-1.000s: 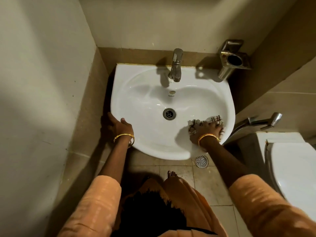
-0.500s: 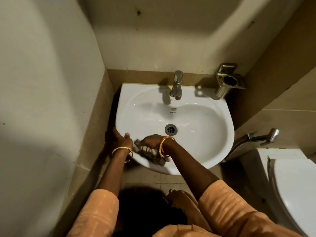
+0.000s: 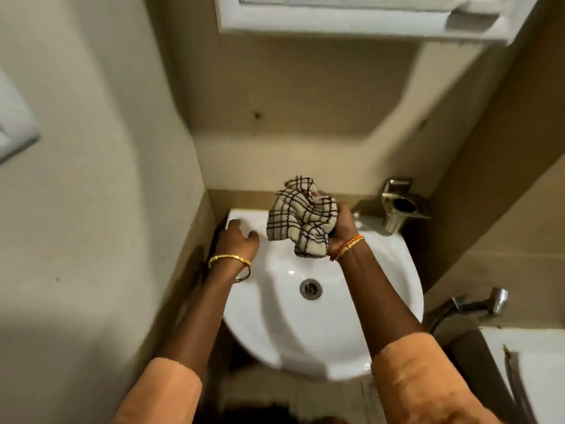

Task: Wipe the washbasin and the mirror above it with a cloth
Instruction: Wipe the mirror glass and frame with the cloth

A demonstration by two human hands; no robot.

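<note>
Small tiled bathroom, white washbasin (image 3: 321, 332), wall cup holder (image 3: 403, 206), hand sprayer (image 3: 477, 304)

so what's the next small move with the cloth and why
Probably raise the right hand further, toward the white frame at the top. The checked cloth is bunched in that hand, lifted clear of the washbasin, while the left hand rests on its rim.

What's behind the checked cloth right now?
The checked cloth, bunched in the right hand, is held up over the back of the washbasin. It covers whatever stands at the basin's back rim; only wall tile shows above it.
</note>
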